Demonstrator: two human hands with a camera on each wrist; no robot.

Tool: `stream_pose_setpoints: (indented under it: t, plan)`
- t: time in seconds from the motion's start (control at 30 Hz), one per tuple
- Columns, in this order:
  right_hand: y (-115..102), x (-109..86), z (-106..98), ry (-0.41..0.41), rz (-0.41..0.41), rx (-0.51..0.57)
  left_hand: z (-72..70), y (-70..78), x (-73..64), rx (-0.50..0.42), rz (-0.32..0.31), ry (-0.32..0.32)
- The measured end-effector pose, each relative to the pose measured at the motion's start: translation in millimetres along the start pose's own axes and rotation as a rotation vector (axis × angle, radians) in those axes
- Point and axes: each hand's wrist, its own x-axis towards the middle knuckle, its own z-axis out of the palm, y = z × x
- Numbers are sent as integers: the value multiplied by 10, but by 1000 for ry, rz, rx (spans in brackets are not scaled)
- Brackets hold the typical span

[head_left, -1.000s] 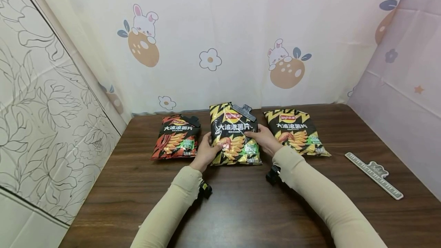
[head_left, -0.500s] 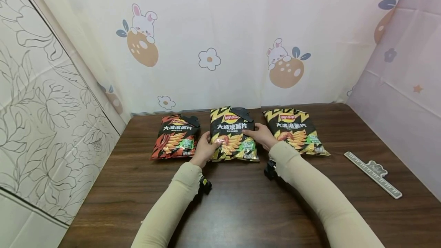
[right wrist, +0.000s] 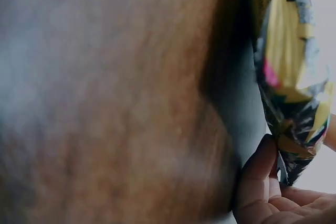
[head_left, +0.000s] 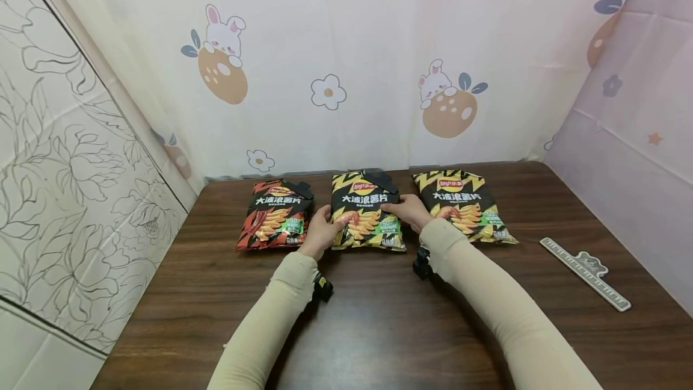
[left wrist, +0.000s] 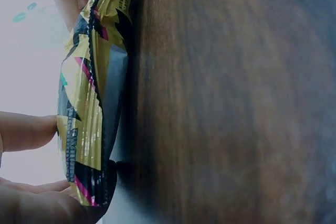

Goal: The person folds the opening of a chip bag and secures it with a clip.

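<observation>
A yellow-and-black bag of potato chips (head_left: 369,216) lies in the middle at the back of the table. A dark bag clip (head_left: 381,182) sits across its upper right corner. My left hand (head_left: 322,233) grips the bag's left edge, thumb on the front. On the opposite edge my right hand (head_left: 410,212) holds it the same way. In the left wrist view the thumb (left wrist: 29,131) presses the front while fingers reach beneath the bag (left wrist: 84,119). The right wrist view has curled fingers (right wrist: 257,182) under the bag's edge (right wrist: 289,77).
To the left lies a red-and-black chip bag (head_left: 276,215) with a dark clip (head_left: 298,189). Another yellow-and-black bag (head_left: 463,206), without a visible clip, lies to the right. A loose grey-and-white clip (head_left: 586,274) rests on the brown table (head_left: 379,330) near its right side. A patterned curtain (head_left: 373,35) hangs behind.
The middle bag has come down from a tilted, raised pose to lie flatter on the table, in line with its neighbours. Both hands have kept their hold on it.
</observation>
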Motion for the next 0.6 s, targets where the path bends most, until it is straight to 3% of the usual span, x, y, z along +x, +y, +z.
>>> stream_pose_setpoints:
  t: [0.2,0.6]
  plan:
    - [17,37,-28,12,2,-44,-2,-3,13,-10,18,-3]
    - [17,17,-49,-2,2,-17,-18,-1,23,-6,52,-26]
